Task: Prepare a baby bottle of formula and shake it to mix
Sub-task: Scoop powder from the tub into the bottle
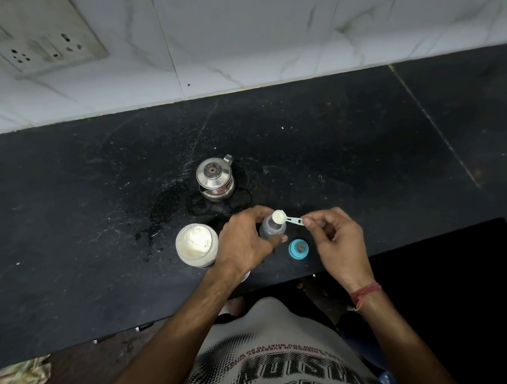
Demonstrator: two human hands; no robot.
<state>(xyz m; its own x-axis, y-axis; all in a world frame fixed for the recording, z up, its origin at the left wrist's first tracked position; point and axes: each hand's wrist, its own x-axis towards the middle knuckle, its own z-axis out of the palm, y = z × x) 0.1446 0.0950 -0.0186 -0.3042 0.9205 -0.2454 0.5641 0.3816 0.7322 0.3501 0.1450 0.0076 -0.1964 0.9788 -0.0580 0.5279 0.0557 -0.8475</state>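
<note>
A clear baby bottle (pixel 272 229) stands uncapped on the black counter (pixel 103 197). My left hand (pixel 245 241) wraps around its left side and steadies it. My right hand (pixel 334 235) pinches the handle of a white plastic scoop (pixel 285 218), whose bowl full of white powder sits right over the bottle's mouth. The bottle's blue cap with its teat (pixel 298 248) lies on the counter just right of the bottle, below the scoop. An open jar of white formula powder (pixel 195 244) stands to the left of my left hand.
A small lidded steel pot (pixel 215 179) with a handle stands behind the bottle. White powder specks and wet marks dot the counter around it. A tiled wall with a socket plate (pixel 40 35) rises behind. The counter's front edge runs just under my wrists.
</note>
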